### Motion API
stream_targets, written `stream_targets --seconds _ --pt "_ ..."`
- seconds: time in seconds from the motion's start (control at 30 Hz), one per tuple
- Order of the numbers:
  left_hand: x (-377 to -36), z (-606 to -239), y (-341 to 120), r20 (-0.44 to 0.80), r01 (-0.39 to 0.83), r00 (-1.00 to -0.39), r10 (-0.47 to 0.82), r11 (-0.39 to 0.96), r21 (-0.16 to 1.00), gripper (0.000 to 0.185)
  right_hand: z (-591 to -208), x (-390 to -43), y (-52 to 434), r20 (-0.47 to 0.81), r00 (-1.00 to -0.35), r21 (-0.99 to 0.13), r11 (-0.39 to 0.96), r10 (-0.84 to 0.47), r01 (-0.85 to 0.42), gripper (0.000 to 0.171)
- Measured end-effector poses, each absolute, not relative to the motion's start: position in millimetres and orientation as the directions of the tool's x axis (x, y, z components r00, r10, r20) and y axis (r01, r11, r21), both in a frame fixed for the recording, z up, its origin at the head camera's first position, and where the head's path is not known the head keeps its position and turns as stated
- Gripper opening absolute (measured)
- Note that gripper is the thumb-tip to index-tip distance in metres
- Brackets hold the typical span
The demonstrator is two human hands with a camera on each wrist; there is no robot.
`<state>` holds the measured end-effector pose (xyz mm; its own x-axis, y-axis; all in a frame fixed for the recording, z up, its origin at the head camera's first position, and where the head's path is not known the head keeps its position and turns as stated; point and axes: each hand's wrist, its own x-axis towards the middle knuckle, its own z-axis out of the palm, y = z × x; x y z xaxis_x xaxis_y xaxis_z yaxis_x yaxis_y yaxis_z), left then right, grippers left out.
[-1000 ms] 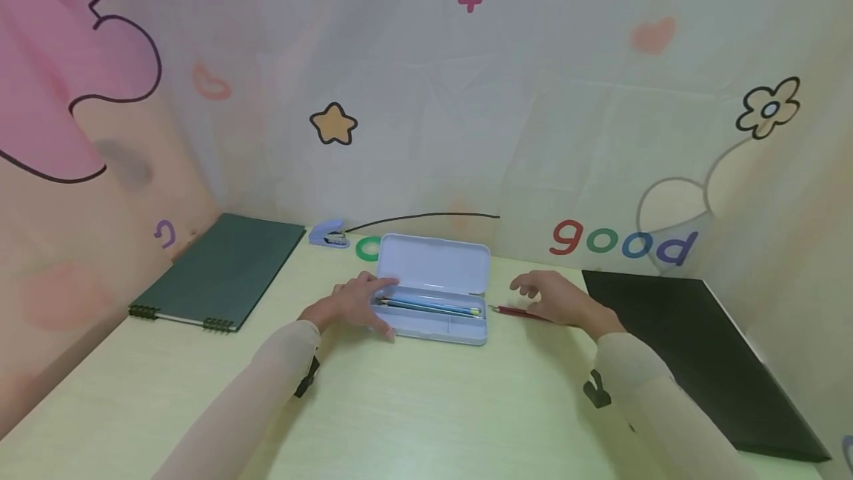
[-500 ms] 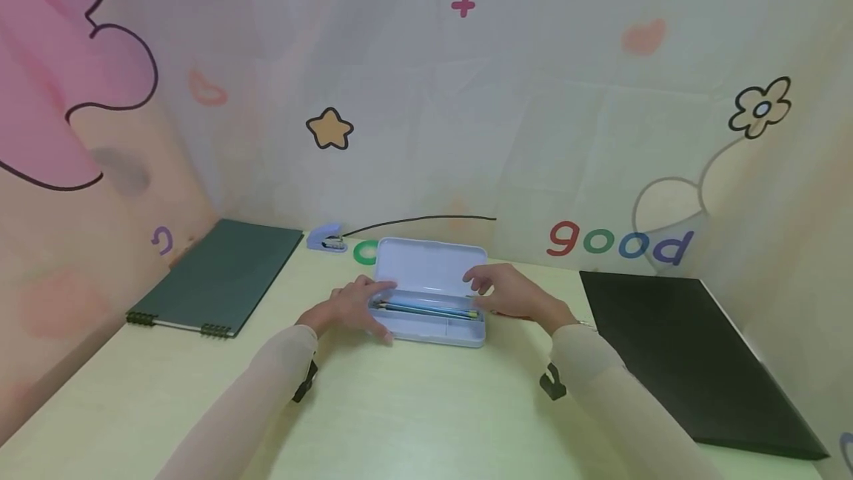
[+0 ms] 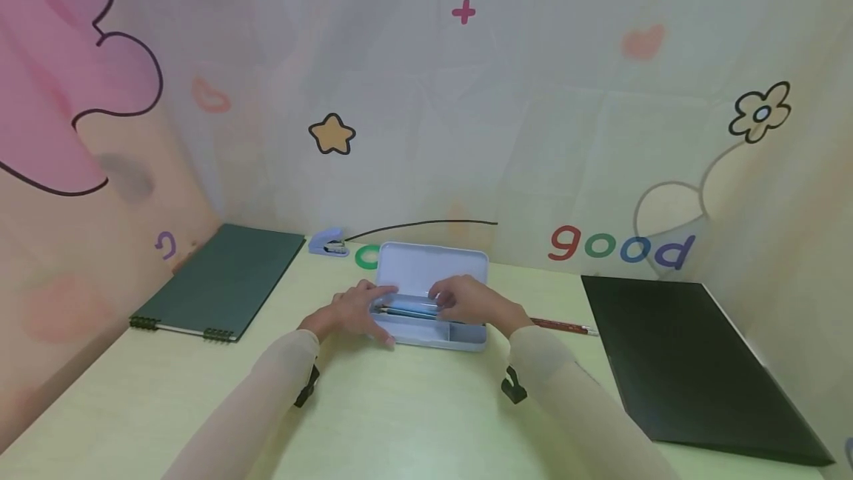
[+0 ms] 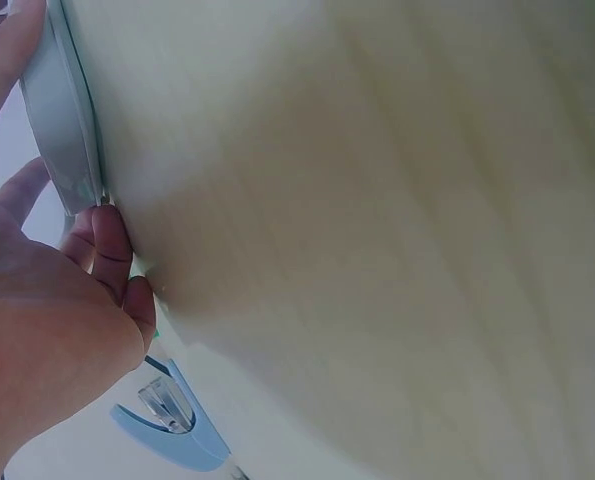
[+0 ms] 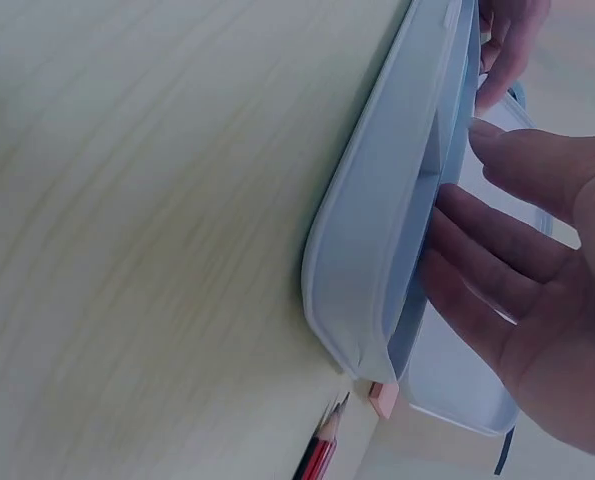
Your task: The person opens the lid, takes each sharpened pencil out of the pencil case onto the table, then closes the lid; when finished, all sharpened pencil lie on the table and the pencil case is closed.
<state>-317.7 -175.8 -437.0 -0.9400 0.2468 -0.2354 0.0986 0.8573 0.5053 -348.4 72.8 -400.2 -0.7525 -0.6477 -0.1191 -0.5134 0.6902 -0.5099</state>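
A light blue pencil case (image 3: 432, 295) sits open in the middle of the pale counter (image 3: 400, 406), with its lid standing up at the back. Pencils (image 3: 406, 310) lie inside the long part of the tray.

The left hand (image 3: 353, 310) rests on the left end of the case. Its fingers (image 3: 383, 290) lie mostly straight along the rim and the thumb sits against the front wall, so it steadies the case without squeezing it. The left wrist view shows the fingertips (image 4: 112, 235) pressed against the edge of the case.

The right hand (image 3: 466, 301) reaches into the tray over the pencils. Its fingers (image 5: 487, 250) look loose and fairly straight inside the case (I cannot tell if they pinch a pencil).

A red pencil (image 3: 563, 327) lies on the counter just right of the case, and a small pink eraser (image 5: 381, 398) sits by the case's corner. A green spiral notebook (image 3: 223, 280) lies far left, a black folder (image 3: 686, 361) far right, and a little blue stapler (image 3: 328, 241) at the back.

The wall cloth behind says "good" (image 3: 623, 245) in red, green, blue and purple letters, with a yellow star (image 3: 332, 134) and a pink plus sign (image 3: 463, 12).
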Motion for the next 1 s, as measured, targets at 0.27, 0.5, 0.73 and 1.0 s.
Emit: stream_targets --seconds 0.27,0.5,0.73,1.0 --pt "-317.3 -436.6 -175.5 -0.222 0.12 -0.939 0.261 0.858 0.499 0.097 -403.2 -348.2 63.4 -0.137 -0.755 -0.485 0.708 -0.641 -0.514 0.034" --pt "-315.2 -434.4 -175.0 -0.215 0.126 -0.94 0.264 0.856 0.501 0.097 -409.5 -348.2 59.4 -0.131 -0.739 -0.443 0.706 -0.661 -0.553 0.028" --pt "-313.8 -434.8 -174.0 -0.22 0.117 -0.942 0.253 0.864 0.489 0.097 -410.7 -345.7 57.2 -0.145 -0.725 -0.424 0.704 -0.673 -0.569 0.026" --pt "-316.5 -437.1 -174.6 -0.22 0.103 -0.946 0.238 0.865 0.49 0.098 -407.5 -343.7 55.1 -0.148 -0.727 -0.421 0.708 -0.671 -0.568 0.026"
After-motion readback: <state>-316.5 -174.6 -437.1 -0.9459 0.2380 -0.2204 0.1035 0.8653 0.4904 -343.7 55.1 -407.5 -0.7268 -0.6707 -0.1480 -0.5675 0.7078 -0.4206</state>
